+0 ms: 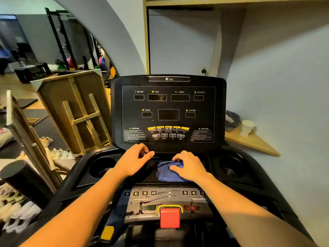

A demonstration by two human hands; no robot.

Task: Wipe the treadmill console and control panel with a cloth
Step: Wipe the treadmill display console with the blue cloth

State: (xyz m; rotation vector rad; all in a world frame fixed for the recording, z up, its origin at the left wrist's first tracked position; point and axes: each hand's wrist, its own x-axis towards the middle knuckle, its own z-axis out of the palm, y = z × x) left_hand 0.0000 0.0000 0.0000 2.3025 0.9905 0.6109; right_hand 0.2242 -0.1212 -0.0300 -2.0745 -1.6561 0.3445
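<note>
From the head camera, the blue cloth (169,172) lay bunched and wrinkled on the dark flat shelf just below the upright console (169,111), between the two cup holders. The right hand (189,165) pressed down on its right side, fingers curled over the top edge, thumb lying across the fabric. The left hand (134,160) rested on the shelf just beside the cloth, fingers bent at the console's lower lip and holding nothing. The console's display windows were dark. Lower down, the control panel (165,202) showed numbered keys and a red stop button (170,218); its right-hand keys were hidden behind the right forearm, and the small caution text was unreadable.
</note>
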